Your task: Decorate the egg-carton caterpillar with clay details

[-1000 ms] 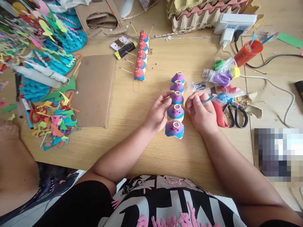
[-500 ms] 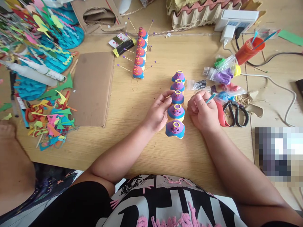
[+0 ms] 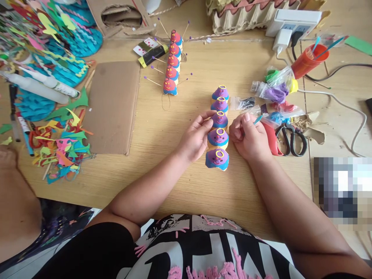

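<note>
The purple-and-blue egg-carton strip [image 3: 219, 137], upright over the table [image 3: 162, 178], is pinched at its middle cup by the left hand [image 3: 195, 136] and could be bent if squeezed, while a blue tool [image 3: 258, 119] is gripped in the right hand [image 3: 249, 135].

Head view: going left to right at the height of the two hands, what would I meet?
Paper scraps → cardboard sheet → left hand → row of purple-and-blue cones → right hand → black scissor handles.
</note>
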`<state>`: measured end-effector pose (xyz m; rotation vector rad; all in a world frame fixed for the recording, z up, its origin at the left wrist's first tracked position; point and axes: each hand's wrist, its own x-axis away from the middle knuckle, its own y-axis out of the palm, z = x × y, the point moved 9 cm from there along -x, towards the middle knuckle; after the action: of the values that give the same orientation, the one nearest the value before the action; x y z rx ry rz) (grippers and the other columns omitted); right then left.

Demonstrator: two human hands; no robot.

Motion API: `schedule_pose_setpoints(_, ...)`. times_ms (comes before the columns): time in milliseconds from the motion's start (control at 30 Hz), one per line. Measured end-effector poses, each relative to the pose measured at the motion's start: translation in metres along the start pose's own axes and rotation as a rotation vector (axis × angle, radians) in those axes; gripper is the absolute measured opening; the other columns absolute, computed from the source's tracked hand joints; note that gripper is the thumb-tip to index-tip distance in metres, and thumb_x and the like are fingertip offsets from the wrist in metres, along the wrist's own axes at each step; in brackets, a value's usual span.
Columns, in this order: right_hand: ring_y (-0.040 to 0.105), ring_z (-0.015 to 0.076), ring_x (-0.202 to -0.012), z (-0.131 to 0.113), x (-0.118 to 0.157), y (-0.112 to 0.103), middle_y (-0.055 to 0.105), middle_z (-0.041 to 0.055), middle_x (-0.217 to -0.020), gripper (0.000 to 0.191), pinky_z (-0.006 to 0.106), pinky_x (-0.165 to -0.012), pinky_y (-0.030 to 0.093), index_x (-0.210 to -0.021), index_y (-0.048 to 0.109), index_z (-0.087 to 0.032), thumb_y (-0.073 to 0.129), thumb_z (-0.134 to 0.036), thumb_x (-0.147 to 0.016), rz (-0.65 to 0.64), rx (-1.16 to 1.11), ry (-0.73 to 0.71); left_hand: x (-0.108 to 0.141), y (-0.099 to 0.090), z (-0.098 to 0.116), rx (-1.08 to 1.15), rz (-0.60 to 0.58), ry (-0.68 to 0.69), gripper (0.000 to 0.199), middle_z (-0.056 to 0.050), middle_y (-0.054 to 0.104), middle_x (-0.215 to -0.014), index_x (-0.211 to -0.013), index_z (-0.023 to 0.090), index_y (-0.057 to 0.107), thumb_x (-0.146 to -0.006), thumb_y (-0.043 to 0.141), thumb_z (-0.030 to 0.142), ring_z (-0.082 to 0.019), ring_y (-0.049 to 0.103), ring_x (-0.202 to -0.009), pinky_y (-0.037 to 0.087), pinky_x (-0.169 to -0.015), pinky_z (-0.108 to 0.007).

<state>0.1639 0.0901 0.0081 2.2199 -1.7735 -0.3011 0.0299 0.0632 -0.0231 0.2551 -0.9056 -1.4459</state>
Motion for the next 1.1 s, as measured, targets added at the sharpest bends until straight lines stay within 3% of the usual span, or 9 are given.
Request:
schedule_pose_setpoints(333,0.027,0.0082,-0.047,-0.0005,0.0008,0.0005,0.04,-0.0073,-0.055,0.052,0.027,-0.045,0.018,-0.076,0.057,-0.024,0.079,-0.07,-0.085,-0.007,-0.023,0.011,0.0002,-0.0001,-0.0007,0.008,0.009,-0.009,0.016,0.0,0.082,-0.111,-0.111,0.026,0.075,-0.098,0.07,0.02,-0.02,0.077,-0.117,0.057,-0.098,-0.029)
schedule_pose_setpoints(733,0.026,0.0091,-0.05,0.0014,0.0022,-0.0003,0.04,-0.007,-0.055,0.048,0.028,-0.049,0.017,-0.08,0.061,-0.024,0.08,-0.068,-0.084,0.016,-0.013,0.05,-0.0003,0.0,0.0009,-0.016,-0.002,0.026,0.014,0.001,0.082,-0.104,-0.108,0.026,0.075,-0.1,0.066,0.018,-0.016,0.078,-0.107,0.058,-0.091,-0.026)
schedule_pose_setpoints(967,0.025,0.0088,-0.049,0.0007,0.003,-0.0011,0.037,-0.0078,-0.055,0.051,0.028,-0.048,0.017,-0.08,0.058,-0.024,0.079,-0.071,-0.083,0.029,0.024,0.051,0.001,-0.0007,-0.0019,0.014,0.026,-0.021,0.018,0.0,0.082,-0.115,-0.115,0.027,0.073,-0.099,0.069,0.02,-0.02,0.076,-0.122,0.058,-0.101,-0.029)
schedule_pose_setpoints(1100,0.028,0.0082,-0.05,-0.0005,0.0025,-0.0006,0.039,-0.0079,-0.057,0.051,0.027,-0.047,0.019,-0.077,0.056,-0.024,0.085,-0.067,-0.08,0.024,0.007,0.039,0.001,-0.0001,-0.0004,-0.001,0.02,-0.004,0.015,0.0,0.082,-0.11,-0.111,0.026,0.074,-0.099,0.069,0.02,-0.02,0.076,-0.121,0.058,-0.102,-0.03)
